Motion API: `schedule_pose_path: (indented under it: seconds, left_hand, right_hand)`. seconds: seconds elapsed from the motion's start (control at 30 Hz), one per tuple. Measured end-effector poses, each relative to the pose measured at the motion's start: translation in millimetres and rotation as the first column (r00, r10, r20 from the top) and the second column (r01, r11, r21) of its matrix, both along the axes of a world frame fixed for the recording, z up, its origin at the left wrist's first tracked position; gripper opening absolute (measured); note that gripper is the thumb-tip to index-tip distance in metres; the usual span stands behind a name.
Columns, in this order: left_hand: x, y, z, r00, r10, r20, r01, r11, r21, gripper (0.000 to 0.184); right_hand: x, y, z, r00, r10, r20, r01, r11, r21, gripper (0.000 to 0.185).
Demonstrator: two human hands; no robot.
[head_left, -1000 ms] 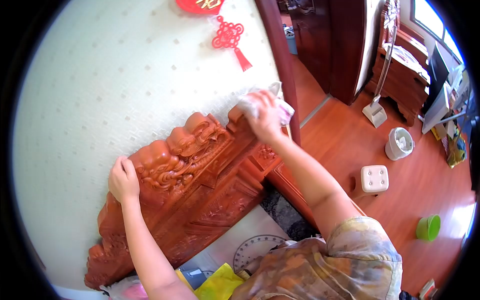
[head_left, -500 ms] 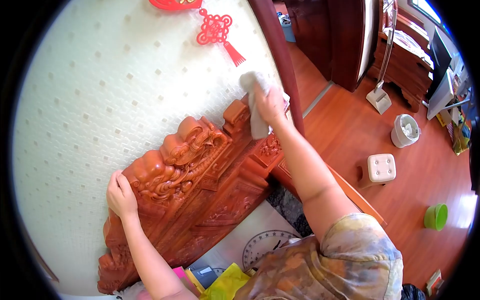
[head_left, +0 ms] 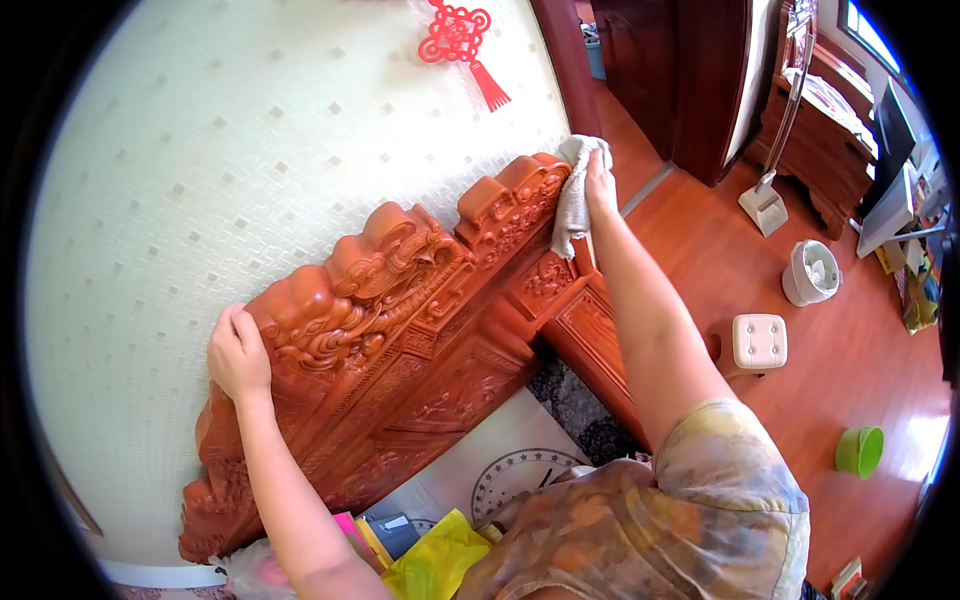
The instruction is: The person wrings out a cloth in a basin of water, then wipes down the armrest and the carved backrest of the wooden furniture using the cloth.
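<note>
The carved headboard (head_left: 335,325) looks like wood under a glossy varnish, its relief deeply ridged; the cloth (head_left: 573,205) is a soft, matt textile. The wall (head_left: 220,180) is finely textured with a faint sheen, the floor (head_left: 690,265) smooth and glossy. The green bucket (head_left: 859,453) looks plastic, the stool top (head_left: 760,342) like smooth, buttoned leather.

The right hand (head_left: 600,188) seems partly behind cloth (head_left: 572,208).

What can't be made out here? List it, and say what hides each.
All in the head view:
Part of the carved headboard: covered by the grey cloth under the right hand.
Top of the red wall hanging: cut off by the upper edge.
Part of the circular print: blocked by the patterned shirt.
White bin's contents: too small to identify.
</note>
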State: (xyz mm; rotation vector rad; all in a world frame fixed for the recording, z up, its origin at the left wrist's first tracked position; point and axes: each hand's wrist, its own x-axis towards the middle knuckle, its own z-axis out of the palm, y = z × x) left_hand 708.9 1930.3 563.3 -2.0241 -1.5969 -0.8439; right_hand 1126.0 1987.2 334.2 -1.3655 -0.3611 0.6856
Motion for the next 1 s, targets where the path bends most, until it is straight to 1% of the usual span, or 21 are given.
schedule_pose_path:
  seconds: [0.03, 0.1, 0.13, 0.17, 0.23, 0.27, 0.3, 0.33, 0.37, 0.43, 0.5, 0.53, 0.57, 0.67, 0.73, 0.77, 0.83, 0.87, 0.9, 0.97, 1.0]
  left_hand:
    - [-0.2, -0.5, -0.4, 1.000, 0.002, 0.004, -0.002, 1.000, 0.005, 0.034]
    - [1.0, -0.6, -0.6, 1.000, 0.004, -0.008, -0.004, 0.999, 0.032, 0.034]
    - [1.8, -1.1, 0.0, 1.000, 0.001, -0.005, -0.001, 0.999, 0.037, 0.034]
    - [2.6, -1.8, 0.5, 1.000, 0.013, -0.004, -0.013, 1.000, 0.020, 0.034]
    - [3.7, -1.9, 1.7, 1.000, 0.020, -0.008, -0.020, 1.000, 0.004, 0.034]
    - [3.8, -1.7, 1.9, 1.000, 0.015, -0.009, -0.015, 1.000, 0.005, 0.034]
    - [3.1, -2.1, 1.6, 1.000, 0.012, -0.011, -0.012, 1.000, 0.005, 0.034]
    - [2.6, -2.1, 1.2, 1.000, 0.012, -0.016, -0.012, 1.000, 0.004, 0.034]
    - [2.2, -1.5, 0.7, 1.000, 0.004, -0.014, -0.004, 1.000, 0.012, 0.034]
    - [1.4, -1.2, 1.1, 1.000, -0.006, -0.020, 0.006, 1.000, 0.018, 0.034]
    - [2.1, -1.6, 1.0, 1.000, -0.003, 0.007, 0.003, 1.000, -0.009, 0.033]
    - [2.5, -1.1, 1.2, 1.000, -0.004, 0.008, 0.004, 1.000, -0.013, 0.033]
    - [2.5, -1.4, 1.2, 1.000, -0.011, 0.006, 0.011, 1.000, -0.007, 0.033]
    - [1.8, -1.3, 0.7, 1.000, -0.015, 0.004, 0.015, 1.000, -0.002, 0.033]
    - [0.2, -2.3, 0.2, 1.000, -0.011, 0.001, 0.011, 1.000, -0.007, 0.033]
    - [0.1, -2.5, 0.3, 1.000, -0.008, -0.003, 0.008, 1.000, -0.008, 0.033]
    - [1.3, -0.6, 1.2, 1.000, 0.001, 0.007, -0.001, 1.000, 0.004, 0.033]
    - [1.9, -1.2, 0.9, 1.000, 0.001, 0.011, -0.001, 1.000, 0.010, 0.033]
    - [1.8, -2.0, 0.4, 1.000, -0.002, 0.010, 0.002, 1.000, 0.010, 0.032]
    - [2.1, -2.8, 1.1, 1.000, -0.008, 0.013, 0.008, 1.000, -0.003, 0.032]
    - [3.3, -1.7, 1.6, 1.000, -0.009, 0.021, 0.009, 1.000, -0.002, 0.032]
  right_hand:
    - [-11.1, -1.9, 2.5, 0.992, -0.072, -0.101, 0.075, 0.997, 0.024, 0.065]
    - [-37.4, -13.0, 6.8, 0.992, -0.122, 0.044, 0.110, 0.971, 0.212, 0.059]
    - [-49.0, -18.1, 8.1, 0.986, -0.158, 0.051, 0.144, 0.965, 0.221, 0.050]
    - [-63.1, -25.2, 8.5, 0.985, -0.163, 0.052, 0.147, 0.963, 0.224, 0.050]
    - [-92.9, -40.8, 8.1, 0.960, -0.260, 0.102, 0.199, 0.892, 0.405, 0.040]
    - [-106.1, -46.7, 3.2, 0.914, -0.279, 0.295, 0.164, 0.919, 0.359, 0.040]
    - [-119.9, -52.8, -1.8, 0.835, -0.276, 0.477, 0.139, 0.943, 0.302, 0.041]
    - [-133.3, -59.0, -1.6, 0.874, -0.232, 0.428, 0.078, 0.934, 0.348, 0.046]
    - [-136.7, -60.7, -5.6, 0.828, -0.265, 0.495, 0.093, 0.934, 0.345, 0.048]
    - [-128.3, -65.1, -3.7, 0.758, -0.252, 0.602, 0.093, 0.955, 0.282, 0.046]
    - [-104.2, -58.1, 0.5, 0.738, -0.250, 0.627, 0.052, 0.947, 0.317, 0.043]
    - [-97.0, -57.0, 4.0, 0.738, -0.243, 0.630, 0.065, 0.955, 0.291, 0.045]
    - [-92.9, -57.0, 3.4, 0.739, -0.213, 0.639, 0.032, 0.959, 0.283, 0.044]
    - [-96.4, -48.6, -1.6, 0.766, -0.252, 0.592, 0.054, 0.942, 0.331, 0.041]
    - [-104.6, -47.9, 0.7, 0.881, -0.281, 0.382, 0.132, 0.919, 0.371, 0.035]
    - [-107.6, -49.8, 4.4, 0.881, -0.279, 0.383, 0.130, 0.920, 0.370, 0.035]
    - [-109.2, -51.4, 22.6, 0.942, -0.320, 0.099, 0.226, 0.825, 0.518, 0.031]
    - [-111.1, -59.5, 43.9, 0.895, -0.370, 0.249, 0.221, 0.853, 0.473, 0.032]
    - [-110.3, -48.8, 43.0, 0.815, -0.446, 0.370, 0.225, 0.832, 0.507, 0.034]
    - [-109.7, -40.8, 51.0, 0.756, -0.362, 0.545, 0.186, 0.917, 0.351, 0.036]
    - [-107.9, -33.9, 39.8, 0.652, -0.411, 0.637, 0.234, 0.908, 0.347, 0.036]
